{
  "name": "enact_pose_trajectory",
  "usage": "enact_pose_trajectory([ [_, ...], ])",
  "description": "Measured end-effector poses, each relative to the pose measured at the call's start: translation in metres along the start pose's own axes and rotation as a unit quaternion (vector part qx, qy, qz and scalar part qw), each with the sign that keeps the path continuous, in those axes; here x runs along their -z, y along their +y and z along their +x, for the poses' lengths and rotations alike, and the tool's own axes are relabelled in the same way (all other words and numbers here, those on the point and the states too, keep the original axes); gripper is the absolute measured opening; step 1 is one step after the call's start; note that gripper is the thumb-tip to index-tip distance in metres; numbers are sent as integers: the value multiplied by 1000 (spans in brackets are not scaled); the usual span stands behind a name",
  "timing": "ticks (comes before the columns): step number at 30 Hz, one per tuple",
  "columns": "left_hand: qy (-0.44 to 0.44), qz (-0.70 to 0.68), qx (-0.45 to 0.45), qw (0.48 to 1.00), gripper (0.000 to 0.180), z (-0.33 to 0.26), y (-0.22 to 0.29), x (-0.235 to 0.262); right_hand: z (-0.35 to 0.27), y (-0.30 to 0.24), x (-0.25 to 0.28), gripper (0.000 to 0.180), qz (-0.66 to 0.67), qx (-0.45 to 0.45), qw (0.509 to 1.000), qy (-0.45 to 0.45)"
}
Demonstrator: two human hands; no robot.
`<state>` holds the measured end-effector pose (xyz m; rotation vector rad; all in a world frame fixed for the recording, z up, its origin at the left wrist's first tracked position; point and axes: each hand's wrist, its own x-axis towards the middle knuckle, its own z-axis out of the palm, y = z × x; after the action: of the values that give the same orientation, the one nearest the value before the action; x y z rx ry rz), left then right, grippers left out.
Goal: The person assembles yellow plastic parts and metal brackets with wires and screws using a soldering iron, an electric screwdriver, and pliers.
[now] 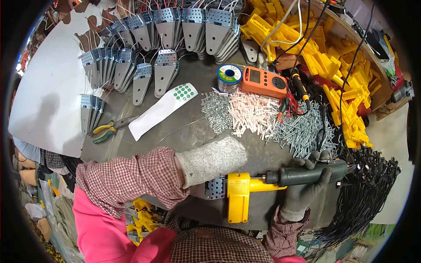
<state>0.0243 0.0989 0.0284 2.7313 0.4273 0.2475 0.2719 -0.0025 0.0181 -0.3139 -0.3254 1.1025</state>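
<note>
My left hand [215, 160], in a pale knit glove, is curled beside a yellow plastic housing [238, 197], its fingertips hidden beneath it. A grey metal plate with a perforated end [215, 189] joins the housing's left side and runs under my left wrist. My right hand [307, 184], in a grey glove, is wrapped around a black power screwdriver [311, 174]. The tool lies level, its shaft pointing left at the housing. A yellow arm of the housing [267, 186] stretches right, just below the tool's nose.
Ahead lie nuts [216, 113], pale pink sleeves [252, 113] and screws [302, 131]. Solder [229, 76] stands beside an orange multimeter [264, 82]. Pliers [112, 129] and a white strip [162, 111] lie left, below wired metal plates [166, 70]. Yellow housings [315, 52] and black cables [359, 197] crowd the right.
</note>
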Motion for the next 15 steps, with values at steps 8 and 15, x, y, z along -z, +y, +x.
enact_pose_trajectory([
  [8, -82, 171, 87, 978, 23, 6, 4, -1, 1, -3, 6, 35, 8, 3, 1000, 1],
  [15, 13, 118, 30, 993, 14, -14, 0, -15, 1, -5, 20, 42, -13, -12, 1000, 14],
])
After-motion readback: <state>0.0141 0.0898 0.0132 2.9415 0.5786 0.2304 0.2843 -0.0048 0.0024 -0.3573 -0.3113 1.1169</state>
